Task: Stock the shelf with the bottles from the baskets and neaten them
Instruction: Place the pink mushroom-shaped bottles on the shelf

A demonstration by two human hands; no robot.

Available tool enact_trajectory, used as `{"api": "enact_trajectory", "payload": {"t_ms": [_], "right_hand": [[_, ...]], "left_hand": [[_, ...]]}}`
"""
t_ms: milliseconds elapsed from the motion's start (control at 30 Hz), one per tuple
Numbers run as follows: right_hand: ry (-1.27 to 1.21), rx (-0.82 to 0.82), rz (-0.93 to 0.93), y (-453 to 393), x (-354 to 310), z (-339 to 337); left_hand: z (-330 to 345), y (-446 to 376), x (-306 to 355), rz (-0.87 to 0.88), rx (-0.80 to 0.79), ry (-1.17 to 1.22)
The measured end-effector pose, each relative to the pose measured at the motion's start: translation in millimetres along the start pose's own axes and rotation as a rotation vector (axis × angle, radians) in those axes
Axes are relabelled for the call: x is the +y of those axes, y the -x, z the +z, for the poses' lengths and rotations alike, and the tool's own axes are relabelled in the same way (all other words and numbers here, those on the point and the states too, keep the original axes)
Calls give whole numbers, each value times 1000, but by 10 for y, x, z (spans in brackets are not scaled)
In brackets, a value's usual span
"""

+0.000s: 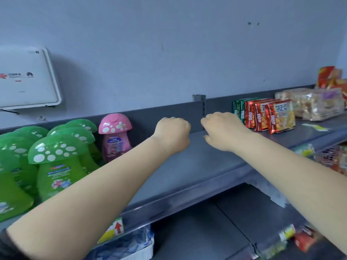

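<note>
Several green mushroom-capped bottles [56, 166] stand crowded at the left end of the grey shelf [197, 171]. One pink mushroom-capped bottle [115, 136] stands behind them against the back panel. My left hand [173, 135] reaches over the bare middle of the shelf with its fingers curled in and nothing in it. My right hand [221, 130] hovers beside it, a little to the right, fingers bent downward and empty. Both hands sit right of the pink bottle and touch no bottle. No basket is in view.
Red and green snack packets [270, 115] stand right of my right hand, with clear-wrapped packs [317, 104] further right. A white wall box [28, 77] hangs at upper left. A lower shelf [225, 231] holds a few packets, and a tissue pack [129, 244] sits below.
</note>
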State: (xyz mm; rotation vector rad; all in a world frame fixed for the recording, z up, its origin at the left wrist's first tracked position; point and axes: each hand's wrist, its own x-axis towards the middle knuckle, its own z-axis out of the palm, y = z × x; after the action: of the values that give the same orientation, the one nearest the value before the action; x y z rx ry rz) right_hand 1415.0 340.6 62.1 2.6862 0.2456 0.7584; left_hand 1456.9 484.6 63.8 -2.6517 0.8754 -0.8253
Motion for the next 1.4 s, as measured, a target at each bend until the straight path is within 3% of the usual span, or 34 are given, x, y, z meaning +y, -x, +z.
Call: {"api": "enact_trajectory", "payload": {"t_ms": [233, 433, 600, 700, 1000, 1267, 1400], "right_hand": [[155, -243, 204, 1408, 644, 211], [122, -469, 428, 2832, 1087, 482], [89, -548, 603, 3788, 1233, 647], [16, -616, 713, 4288, 1201, 761], [-381, -872, 1242, 5542, 846, 1593], [-731, -842, 1739, 6311, 287, 2812], [-809, -925, 1840, 6460, 27, 3337]], "left_hand": [[2, -85, 1648, 308, 25, 142], [71, 79, 3092, 554, -68, 236], [149, 301, 4016, 745, -106, 294], [247, 463, 4474, 842, -117, 322], [1044, 1050, 5671, 1134, -359, 316], [2222, 1672, 6520, 1322, -656, 369], [2732, 1947, 6796, 1361, -801, 385]]}}
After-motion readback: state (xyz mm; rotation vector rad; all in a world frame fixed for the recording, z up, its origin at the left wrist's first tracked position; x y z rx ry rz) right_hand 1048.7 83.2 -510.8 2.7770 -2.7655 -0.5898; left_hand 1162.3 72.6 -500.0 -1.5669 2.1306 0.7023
